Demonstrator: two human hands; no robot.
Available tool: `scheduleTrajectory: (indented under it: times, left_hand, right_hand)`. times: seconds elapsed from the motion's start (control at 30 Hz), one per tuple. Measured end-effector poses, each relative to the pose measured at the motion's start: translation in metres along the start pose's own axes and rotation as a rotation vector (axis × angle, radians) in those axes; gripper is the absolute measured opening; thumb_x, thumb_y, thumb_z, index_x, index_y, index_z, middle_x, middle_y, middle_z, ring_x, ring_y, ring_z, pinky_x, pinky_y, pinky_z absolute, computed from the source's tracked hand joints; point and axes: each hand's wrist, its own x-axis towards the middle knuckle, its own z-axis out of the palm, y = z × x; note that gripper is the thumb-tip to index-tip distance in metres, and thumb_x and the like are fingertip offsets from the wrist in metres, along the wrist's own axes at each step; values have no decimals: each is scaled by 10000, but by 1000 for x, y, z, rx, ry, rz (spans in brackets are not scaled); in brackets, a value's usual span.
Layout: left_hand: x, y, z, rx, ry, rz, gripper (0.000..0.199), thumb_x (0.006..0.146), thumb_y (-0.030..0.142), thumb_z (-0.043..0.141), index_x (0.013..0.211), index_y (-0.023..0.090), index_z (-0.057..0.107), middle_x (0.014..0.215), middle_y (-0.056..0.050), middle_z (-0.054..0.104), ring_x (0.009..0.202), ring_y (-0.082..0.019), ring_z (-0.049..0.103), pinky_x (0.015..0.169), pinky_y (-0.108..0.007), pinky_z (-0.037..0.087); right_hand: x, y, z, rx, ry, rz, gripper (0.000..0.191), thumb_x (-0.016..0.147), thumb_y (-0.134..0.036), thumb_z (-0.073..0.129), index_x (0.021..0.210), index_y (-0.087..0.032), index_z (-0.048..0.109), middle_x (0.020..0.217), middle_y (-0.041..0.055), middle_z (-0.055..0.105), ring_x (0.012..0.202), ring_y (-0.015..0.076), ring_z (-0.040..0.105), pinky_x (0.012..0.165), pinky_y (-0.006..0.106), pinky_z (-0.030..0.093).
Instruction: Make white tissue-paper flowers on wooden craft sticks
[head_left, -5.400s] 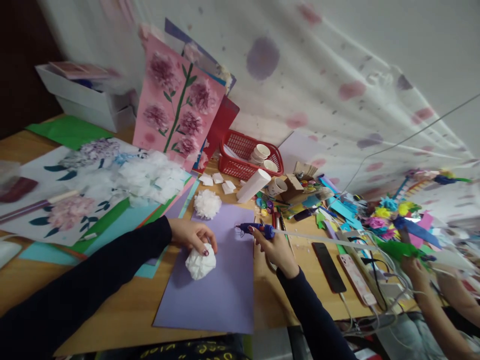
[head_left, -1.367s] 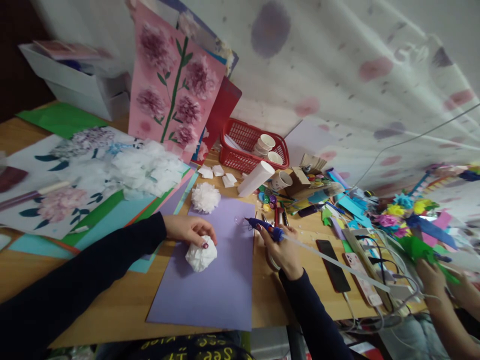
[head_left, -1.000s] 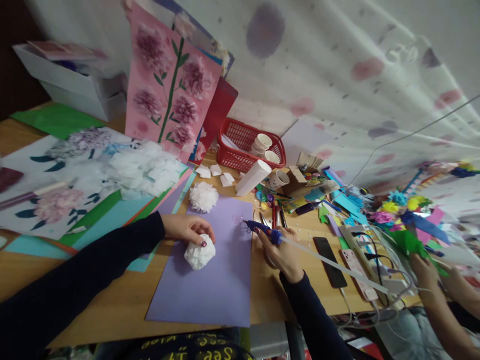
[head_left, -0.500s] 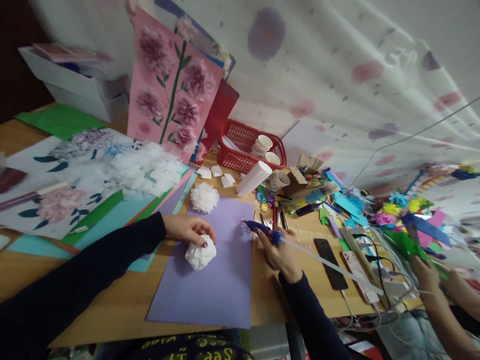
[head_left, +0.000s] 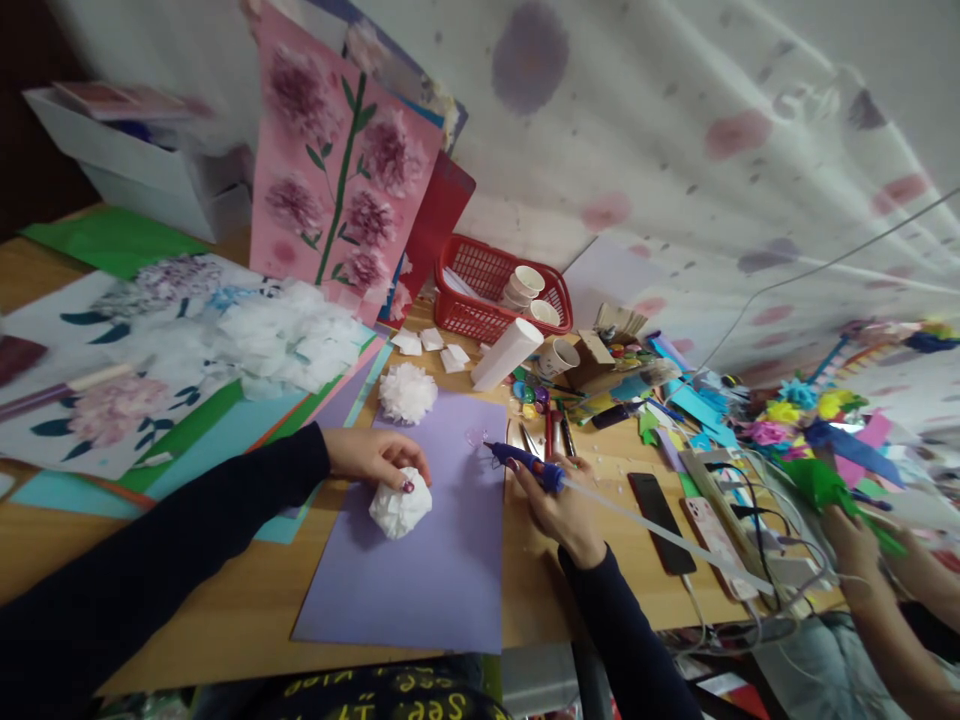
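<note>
Your left hand [head_left: 379, 458] has its fingers closed around the crumpled white paper ball [head_left: 401, 505], which sits over the left part of the purple sheet [head_left: 442, 590], a bit below and left of the middle of the frame. It's pretty compact, gathered into folds, while the fluffy white flower [head_left: 407, 393] just above it, at the sheet's upper left corner, is fully opened out, so that one looks shaped already. Can't tell if it's stuck down or just lying there tbh. Your right hand [head_left: 562, 510] is wrapped around the blue glue gun [head_left: 529, 463], with the long clear glue stick [head_left: 667, 528] poking out the back toward the lower right. The nozzle points left over the sheet's upper right part, right by a small see-through patch [head_left: 475, 438] that I'd guess is glue; can't say if the tip actually touches the paper. The ball isn't on that patch, and the lower half of the purple sheet has nothing fixed to it that I can see. For comparison, the pink sheet [head_left: 345, 200] in the upper left has its stem, leaves and full blooms all in place. There are also small folded white pieces [head_left: 454, 358] near a white roll [head_left: 508, 355], up above the purple sheet, just below the red basket [head_left: 469, 318].
</note>
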Motion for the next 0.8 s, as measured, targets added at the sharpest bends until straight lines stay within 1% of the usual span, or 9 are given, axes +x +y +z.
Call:
scheduleTrajectory:
  times: [0.13, 0.23, 0.33, 0.43, 0.6, 0.8]
  left_hand:
    - [0, 1, 0, 10, 3, -2, 470, 637, 438, 791, 992, 176, 629, 862, -16, 687, 745, -131, 618, 675, -217, 460]
    - [0, 0, 0, 7, 2, 5, 485, 629, 455, 793, 988, 175, 627, 855, -16, 685, 740, -130, 618, 670, -217, 460]
    - [0, -1, 0, 11, -4, 11, 486, 630, 464, 790, 984, 175, 623, 869, -24, 688, 742, -137, 622, 672, -229, 467]
    - [0, -2, -1, 16, -8, 12, 481, 639, 459, 785, 990, 175, 620, 880, -28, 688, 750, -145, 625, 676, -235, 467]
    - [1, -3, -1, 15, -17, 22, 465, 658, 440, 776, 1004, 173, 617, 888, -29, 688, 757, -147, 627, 686, -237, 465]
    - [1, -3, -1, 27, -15, 28, 457, 663, 434, 774, 998, 168, 616, 879, -31, 690, 766, -150, 628, 699, -238, 464]
  right_hand:
    - [0, -2, -2, 4, 4, 9, 475, 834, -537, 549, 493, -206, 564, 528, 4, 598, 576, 160, 569, 794, 380, 350]
    - [-1, -2, -1, -25, 10, -15, 482, 847, -541, 528, 504, -206, 584, 552, 18, 610, 586, 160, 570, 777, 369, 352]
    - [-2, -1, 2, -41, -19, -42, 494, 857, -548, 507, 509, -208, 589, 572, 23, 617, 576, 154, 560, 748, 359, 348]
    - [-3, -1, 2, -9, -29, -12, 492, 850, -553, 514, 498, -215, 576, 549, 15, 607, 558, 156, 558, 733, 361, 351]
    - [-4, -2, -1, 7, -28, 15, 452, 827, -542, 545, 508, -226, 591, 553, 7, 621, 600, 165, 580, 788, 378, 352]
    - [-5, -2, 5, -3, -13, -15, 478, 842, -543, 532, 489, -222, 564, 534, 16, 603, 555, 162, 554, 728, 363, 348]
